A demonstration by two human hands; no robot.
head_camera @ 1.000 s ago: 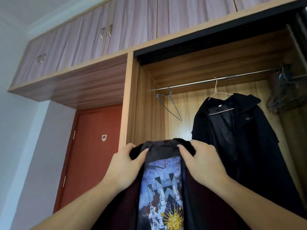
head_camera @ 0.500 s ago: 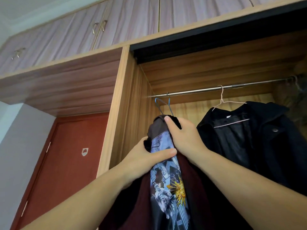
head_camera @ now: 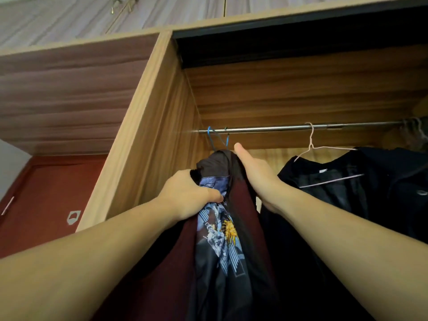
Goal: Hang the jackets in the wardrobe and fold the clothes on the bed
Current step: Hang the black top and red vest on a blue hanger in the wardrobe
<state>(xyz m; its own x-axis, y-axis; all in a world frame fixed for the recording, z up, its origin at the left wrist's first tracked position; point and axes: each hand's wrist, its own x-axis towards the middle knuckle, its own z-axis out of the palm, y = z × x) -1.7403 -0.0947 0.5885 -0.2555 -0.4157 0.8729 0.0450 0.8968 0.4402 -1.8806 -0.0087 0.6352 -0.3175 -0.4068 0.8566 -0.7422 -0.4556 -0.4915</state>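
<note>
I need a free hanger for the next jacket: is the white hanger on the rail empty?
No, the white hanger on the rail already carries a black coat draped over it.

Red-brown door (head_camera: 46, 205) left of the wardrobe, bearing a small shield-shaped sticker (head_camera: 74, 217); grey wall (head_camera: 9, 163) beside it

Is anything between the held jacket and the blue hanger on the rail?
Nothing visible. The jacket, gripped by the left hand and right hand, sits just under the blue hanger on the rail; the hung black coat is off to the right.
</note>
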